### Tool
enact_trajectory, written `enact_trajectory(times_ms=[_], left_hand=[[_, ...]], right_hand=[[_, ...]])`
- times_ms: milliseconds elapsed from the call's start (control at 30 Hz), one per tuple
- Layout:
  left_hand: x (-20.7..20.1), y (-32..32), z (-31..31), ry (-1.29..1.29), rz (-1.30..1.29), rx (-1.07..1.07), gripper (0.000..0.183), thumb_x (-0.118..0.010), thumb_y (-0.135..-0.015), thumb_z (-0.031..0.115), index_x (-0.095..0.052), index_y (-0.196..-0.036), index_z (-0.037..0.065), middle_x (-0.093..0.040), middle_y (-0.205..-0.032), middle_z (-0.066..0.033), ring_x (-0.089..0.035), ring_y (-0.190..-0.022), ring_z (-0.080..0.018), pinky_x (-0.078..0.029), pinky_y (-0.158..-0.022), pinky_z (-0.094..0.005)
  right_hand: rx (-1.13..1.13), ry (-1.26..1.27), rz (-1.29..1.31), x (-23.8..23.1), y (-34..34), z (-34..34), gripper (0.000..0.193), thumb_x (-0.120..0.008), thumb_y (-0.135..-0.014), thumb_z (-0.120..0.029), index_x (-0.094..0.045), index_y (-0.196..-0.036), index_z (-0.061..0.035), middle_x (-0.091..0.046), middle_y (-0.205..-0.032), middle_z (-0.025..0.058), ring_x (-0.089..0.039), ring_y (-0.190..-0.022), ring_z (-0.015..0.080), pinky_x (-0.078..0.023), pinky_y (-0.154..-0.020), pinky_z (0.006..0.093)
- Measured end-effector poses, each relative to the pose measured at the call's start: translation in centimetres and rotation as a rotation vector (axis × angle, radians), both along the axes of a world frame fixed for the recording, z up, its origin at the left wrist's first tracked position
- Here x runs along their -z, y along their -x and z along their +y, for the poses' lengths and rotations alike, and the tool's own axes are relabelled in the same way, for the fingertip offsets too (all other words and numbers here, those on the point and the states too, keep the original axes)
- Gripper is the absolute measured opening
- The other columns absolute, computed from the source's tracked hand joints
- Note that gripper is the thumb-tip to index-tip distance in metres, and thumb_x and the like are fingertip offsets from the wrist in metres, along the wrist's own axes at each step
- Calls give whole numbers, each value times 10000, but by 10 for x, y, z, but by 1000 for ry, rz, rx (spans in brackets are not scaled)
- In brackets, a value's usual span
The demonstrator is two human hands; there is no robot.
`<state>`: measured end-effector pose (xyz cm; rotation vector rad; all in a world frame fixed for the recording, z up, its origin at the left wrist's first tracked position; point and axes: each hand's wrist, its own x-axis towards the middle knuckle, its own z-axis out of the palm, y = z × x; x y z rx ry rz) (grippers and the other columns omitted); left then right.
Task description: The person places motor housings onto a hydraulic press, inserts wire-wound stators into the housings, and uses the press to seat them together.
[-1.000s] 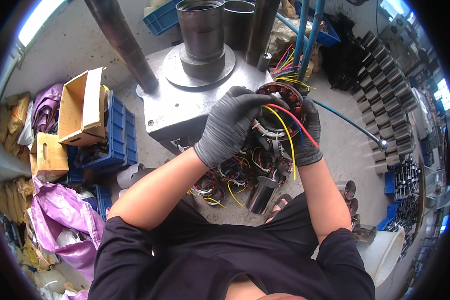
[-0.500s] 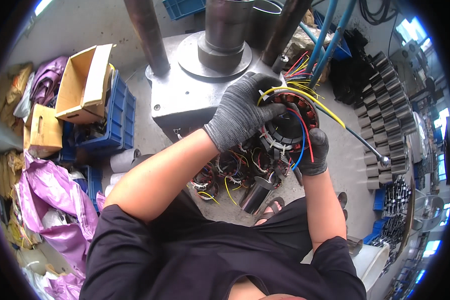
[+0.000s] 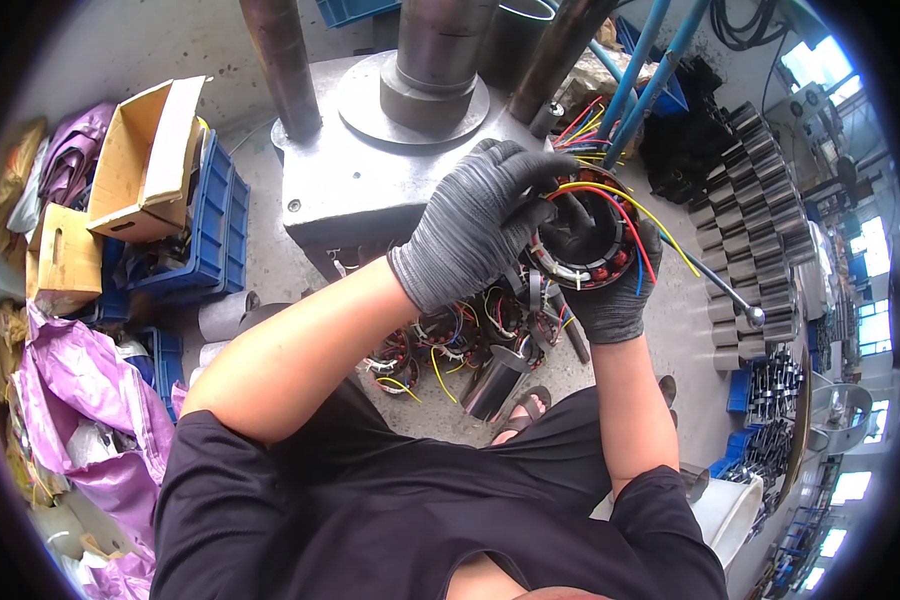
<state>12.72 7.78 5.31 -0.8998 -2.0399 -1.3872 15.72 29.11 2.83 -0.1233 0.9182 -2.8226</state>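
Observation:
A ring-shaped motor stator (image 3: 602,272) with copper-red windings and white lacing is held up in front of me, its open bore tilted toward me. My right hand (image 3: 615,312), in a dark grey glove, grips it from below and at its right edge. My left hand (image 3: 480,225), gloved too, is at the ring's left rim with bent fingers closed at the roots of the lead wires (image 3: 625,197). Yellow, red and blue leads arc from there over the bore to the right. Dark glove fingers show inside the bore; whose they are is hard to tell.
Ahead stands a steel press base (image 3: 370,175) with thick columns. Several wired stators (image 3: 450,330) and a metal cylinder (image 3: 495,383) lie on the floor below. A ball-ended lever (image 3: 754,316) reaches out right, near stacked metal sleeves (image 3: 745,230). Blue crates (image 3: 210,225) and cartons stand left.
The stator has turned in my hands, and its leads now sweep across the top to the right. My left fingers have shifted from gripping the ring to the lead roots.

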Motion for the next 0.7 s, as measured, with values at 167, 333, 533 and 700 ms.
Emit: enact_trajectory(times_ms=[167, 333, 533, 700], left_hand=[[-2, 0, 4, 45, -52, -19, 335, -784, -815, 14, -741, -1141, 75, -663, -982, -115, -660, -891, -279, -556, -801, -364], [5, -1, 9, -157, -265, 47, 251, -728, -852, -28, -752, -1090, 50, -643, -997, -106, -646, -939, -253, -544, -838, -354], [-4, 11, 0, 211, -40, 49, 199, -772, -819, -4, -762, -1004, 69, -635, -985, -127, -627, -900, -283, -535, -798, -362], [8, 16, 3, 1, -160, 29, 277, -823, -793, 19, -734, -1053, 55, -652, -1001, -97, -642, -870, -247, -541, -796, -357]], right_hand=[[21, -93, -48, 2, 2, 0, 785, -497, -968, -579, -418, -1536, -41, -511, -1508, 220, -510, -1387, 376, -385, -1202, 514], [-126, 185, -138, -3, -1, -1, 931, -443, -934, -740, -400, -1547, -41, -500, -1514, 230, -493, -1385, 428, -376, -1176, 584], [-112, -320, 161, 6, -2, 6, 910, -674, -887, -583, -397, -1532, -4, -582, -1428, 219, -615, -1276, 373, -486, -1126, 524], [-152, -293, 148, -5, -4, -6, 892, -851, -738, -307, -468, -1470, 29, -644, -1344, 216, -668, -1206, 333, -554, -1062, 477]])
